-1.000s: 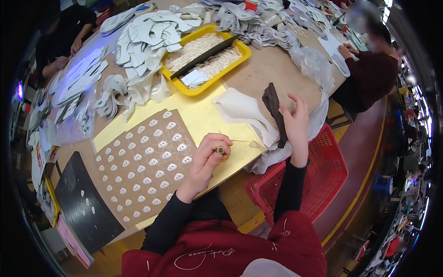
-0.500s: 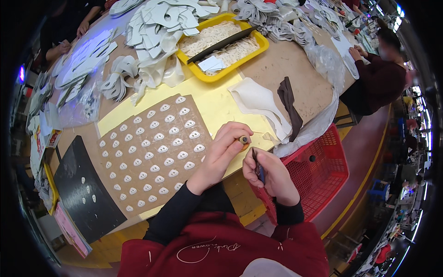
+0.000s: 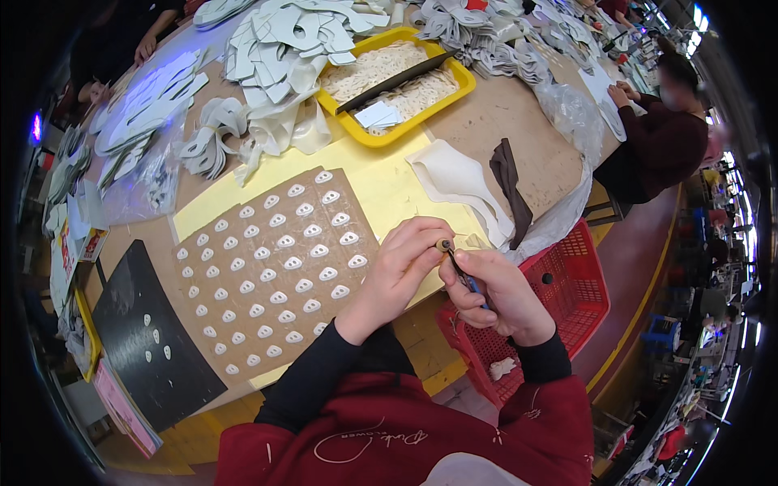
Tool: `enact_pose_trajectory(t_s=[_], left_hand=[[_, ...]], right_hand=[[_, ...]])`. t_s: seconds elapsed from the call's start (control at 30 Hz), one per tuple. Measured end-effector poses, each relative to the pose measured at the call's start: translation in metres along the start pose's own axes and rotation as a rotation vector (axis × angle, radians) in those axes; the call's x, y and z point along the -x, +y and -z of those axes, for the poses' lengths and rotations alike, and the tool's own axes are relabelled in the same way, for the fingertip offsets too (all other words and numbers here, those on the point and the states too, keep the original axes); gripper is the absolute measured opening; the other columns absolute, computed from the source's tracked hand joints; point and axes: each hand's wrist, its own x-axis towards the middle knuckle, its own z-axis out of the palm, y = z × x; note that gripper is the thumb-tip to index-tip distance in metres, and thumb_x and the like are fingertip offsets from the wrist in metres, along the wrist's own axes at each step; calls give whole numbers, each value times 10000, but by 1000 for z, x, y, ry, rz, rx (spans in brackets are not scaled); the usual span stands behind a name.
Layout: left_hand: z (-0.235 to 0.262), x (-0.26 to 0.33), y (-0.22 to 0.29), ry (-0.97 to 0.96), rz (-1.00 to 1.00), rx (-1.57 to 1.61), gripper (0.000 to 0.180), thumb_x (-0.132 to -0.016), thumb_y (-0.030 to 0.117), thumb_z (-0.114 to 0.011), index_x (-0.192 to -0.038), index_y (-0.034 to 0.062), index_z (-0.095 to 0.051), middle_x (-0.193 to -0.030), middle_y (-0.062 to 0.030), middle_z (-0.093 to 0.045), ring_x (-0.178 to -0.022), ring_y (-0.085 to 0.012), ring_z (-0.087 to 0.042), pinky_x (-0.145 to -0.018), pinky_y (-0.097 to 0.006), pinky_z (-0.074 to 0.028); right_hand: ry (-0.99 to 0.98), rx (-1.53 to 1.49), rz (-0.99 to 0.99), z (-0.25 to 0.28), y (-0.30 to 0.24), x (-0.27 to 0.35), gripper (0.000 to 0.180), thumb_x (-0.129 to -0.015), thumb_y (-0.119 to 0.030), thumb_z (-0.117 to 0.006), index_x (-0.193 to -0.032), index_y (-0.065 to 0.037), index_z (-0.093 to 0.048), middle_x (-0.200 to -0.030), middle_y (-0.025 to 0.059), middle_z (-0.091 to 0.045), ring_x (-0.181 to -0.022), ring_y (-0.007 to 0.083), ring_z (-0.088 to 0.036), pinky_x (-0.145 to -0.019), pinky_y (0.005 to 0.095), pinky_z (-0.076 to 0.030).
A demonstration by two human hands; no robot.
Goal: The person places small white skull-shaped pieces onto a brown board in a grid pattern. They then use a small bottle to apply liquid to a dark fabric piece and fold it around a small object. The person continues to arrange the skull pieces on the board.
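Note:
My left hand (image 3: 401, 263) pinches a small round dark piece (image 3: 444, 244) between thumb and fingers at the near edge of the table. My right hand (image 3: 494, 293) grips a thin blue-handled tool (image 3: 463, 275) whose tip touches that piece. Both hands meet over the yellow sheet (image 3: 389, 190). Just left of them lies a brown board (image 3: 275, 267) covered with rows of several small white oval pieces.
A red plastic basket (image 3: 567, 283) stands under my right hand beside the table. Cream and dark brown cut pieces (image 3: 478, 182) lie behind my hands. A yellow tray (image 3: 397, 81) and heaps of white cut pieces sit farther back. A black board (image 3: 142, 340) lies left. Another person (image 3: 656, 138) sits right.
My right hand came back from the cut pieces at the table's far right, picked up the thin tool and brought it to the small piece held by my left hand.

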Motion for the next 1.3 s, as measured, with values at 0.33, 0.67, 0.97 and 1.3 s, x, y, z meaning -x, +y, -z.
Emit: enact_pose_trajectory(t_s=[0.33, 0.67, 0.97, 1.3], left_hand=[[6, -4, 9, -30, 32, 0, 245, -984, 132, -476, -1117, -15, -620, -1170, -145, -584, -1108, -280, -560, -973, -350, -418], [4, -1, 2, -31, 30, 66, 234, -987, 135, -467, -1093, -11, -617, -1185, -149, -573, -1123, -276, -547, -980, -360, -412], [6, -5, 9, -59, 8, -41, 210, -979, 102, -500, -1095, -31, -614, -1158, -143, -601, -1108, -281, -575, -965, -351, -437], [6, -5, 11, -37, 0, -66, 221, -980, 101, -490, -1127, -17, -605, -1163, -148, -595, -1127, -293, -562, -987, -362, -422]], right_hand=[[12, 83, -40, 6, -10, -4, 327, -1033, -315, -437, -861, -54, -531, -540, -48, -352, -372, 25, -259, -343, 184, -204], [-61, 102, -3, 10, -6, -4, 365, -1038, -332, -413, -935, -17, -566, -562, -44, -356, -394, 26, -266, -366, 183, -227], [16, 127, -76, 1, -21, 4, 329, -1031, -318, -442, -889, -40, -549, -548, -37, -364, -382, 29, -261, -351, 188, -224], [4, 107, -56, 3, -15, -1, 327, -1034, -316, -438, -826, -76, -515, -542, -57, -340, -386, 22, -246, -355, 189, -188]])
